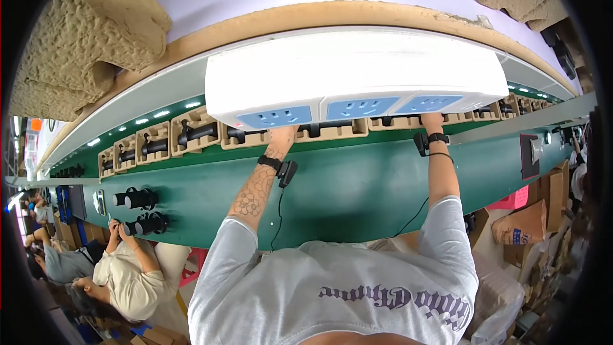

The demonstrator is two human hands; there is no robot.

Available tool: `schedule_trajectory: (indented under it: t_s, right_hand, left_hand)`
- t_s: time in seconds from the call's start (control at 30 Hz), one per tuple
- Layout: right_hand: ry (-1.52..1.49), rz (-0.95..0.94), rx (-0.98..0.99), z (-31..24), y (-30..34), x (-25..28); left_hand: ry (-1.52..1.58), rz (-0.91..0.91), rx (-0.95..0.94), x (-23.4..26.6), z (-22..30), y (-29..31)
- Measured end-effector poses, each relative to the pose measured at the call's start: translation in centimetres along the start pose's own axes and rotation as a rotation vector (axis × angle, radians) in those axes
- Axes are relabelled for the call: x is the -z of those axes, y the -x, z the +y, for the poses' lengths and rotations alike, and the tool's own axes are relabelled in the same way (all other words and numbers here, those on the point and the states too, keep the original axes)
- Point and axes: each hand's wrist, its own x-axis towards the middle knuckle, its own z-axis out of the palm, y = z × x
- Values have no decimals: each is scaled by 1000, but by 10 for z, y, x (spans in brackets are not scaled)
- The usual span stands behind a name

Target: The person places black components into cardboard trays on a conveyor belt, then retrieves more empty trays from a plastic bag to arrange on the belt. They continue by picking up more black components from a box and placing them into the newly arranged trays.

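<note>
Both my arms reach forward across the green table to a row of brown moulded-pulp trays. My left hand [283, 133] is at a tray [345, 132] that holds a black tube-shaped part [314, 130]. The white socket unit [357, 64] above hides its fingers. Farther right, my right hand [432, 119] is at another tray [397, 122], with its fingers hidden behind the same unit. Whether either hand grips anything cannot be seen. A black strap with a small black device sits on each wrist.
More trays with black parts, such as one tray [193, 133], run along the row. Black cylinders [143, 199] stand on the green table [348, 195] at left, near a co-worker [131, 275]. A metal bar [520, 118] crosses at right. Pulp blocks [96, 32] lie on the shelf above.
</note>
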Motion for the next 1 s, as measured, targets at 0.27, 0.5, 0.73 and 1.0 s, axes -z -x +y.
schedule_trajectory:
  t_s: [0.27, 0.5, 0.73, 1.0]
  right_hand:
    - [-4, -42, 107, -7, -31, -33]
    - [387, 256, 314, 24, -39, -50]
    - [-212, 671, 358, -27, 32, -61]
    - [-190, 69, 948, -237, 179, -75]
  left_hand:
    - [-133, -128, 204, -18, -14, 2]
    - [-160, -183, 140, -37, 1, 4]
    - [149, 358, -191, 76, -1, 22]
    - [-140, 59, -60, 103, -169, 82]
